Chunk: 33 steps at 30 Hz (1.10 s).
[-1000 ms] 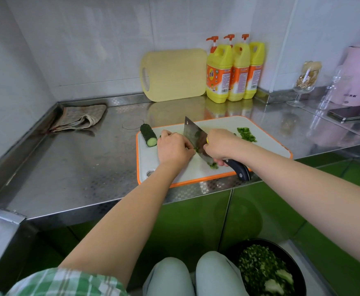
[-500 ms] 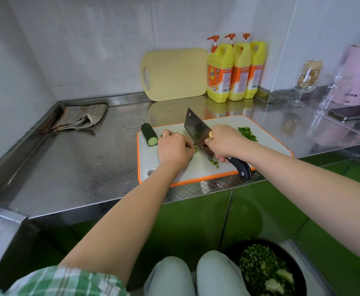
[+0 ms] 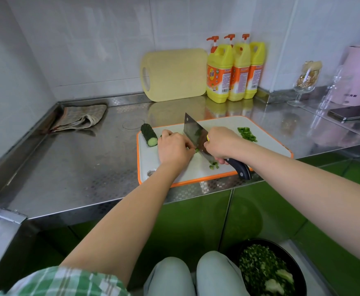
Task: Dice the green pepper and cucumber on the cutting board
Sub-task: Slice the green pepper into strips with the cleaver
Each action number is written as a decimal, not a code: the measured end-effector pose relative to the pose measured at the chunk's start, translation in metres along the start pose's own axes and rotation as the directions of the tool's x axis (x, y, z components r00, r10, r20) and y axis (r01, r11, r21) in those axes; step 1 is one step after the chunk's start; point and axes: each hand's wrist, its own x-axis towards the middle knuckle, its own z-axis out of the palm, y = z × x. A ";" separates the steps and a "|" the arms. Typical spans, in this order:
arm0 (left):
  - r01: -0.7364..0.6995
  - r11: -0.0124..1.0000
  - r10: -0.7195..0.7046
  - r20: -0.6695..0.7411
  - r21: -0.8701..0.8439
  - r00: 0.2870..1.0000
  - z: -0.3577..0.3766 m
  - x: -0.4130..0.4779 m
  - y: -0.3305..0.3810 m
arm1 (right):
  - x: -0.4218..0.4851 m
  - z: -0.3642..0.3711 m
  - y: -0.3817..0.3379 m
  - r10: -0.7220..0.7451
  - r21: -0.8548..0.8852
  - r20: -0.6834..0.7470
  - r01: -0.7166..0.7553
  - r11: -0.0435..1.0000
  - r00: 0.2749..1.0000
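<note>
A white cutting board (image 3: pixel 268 133) with an orange rim lies on the steel counter. My right hand (image 3: pixel 222 143) grips the black handle of a cleaver (image 3: pixel 193 130), blade down on the board. My left hand (image 3: pixel 174 148), fingers curled, holds a green piece against the blade; only a sliver of it shows. A cucumber stub (image 3: pixel 149 135) lies at the board's back left corner. Diced green pepper (image 3: pixel 247 134) sits at the back right, and a few bits (image 3: pixel 214 165) lie by the handle.
A yellow board (image 3: pixel 174 74) and three yellow detergent bottles (image 3: pixel 233 69) stand against the wall. A folded cloth (image 3: pixel 81 117) lies at the back left. A glass (image 3: pixel 306 82), a pink appliance (image 3: pixel 358 75) and a phone (image 3: pixel 351 113) are at the right. A bowl of chopped greens (image 3: pixel 266 270) sits below.
The cleaver rose off the board half a second ago and is back down beside my left hand's fingers. My left hand has stayed in place.
</note>
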 end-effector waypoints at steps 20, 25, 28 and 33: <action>-0.021 0.999 0.021 0.000 0.037 1.000 0.001 0.001 0.000 | -0.001 -0.004 0.007 0.016 0.060 -0.071 -0.011 0.998 0.997; -0.015 0.999 0.015 -0.007 0.037 1.000 0.001 0.001 0.001 | 0.002 0.001 0.007 -0.016 0.007 -0.040 0.016 1.000 0.999; -0.005 0.999 0.005 -0.006 0.032 1.000 0.002 0.001 0.001 | 0.005 0.002 0.006 -0.004 -0.009 -0.047 0.004 1.000 0.999; 0.009 1.000 -0.009 0.005 0.020 1.000 0.003 0.003 0.001 | 0.010 0.001 0.006 -0.029 -0.074 -0.027 0.027 0.997 0.999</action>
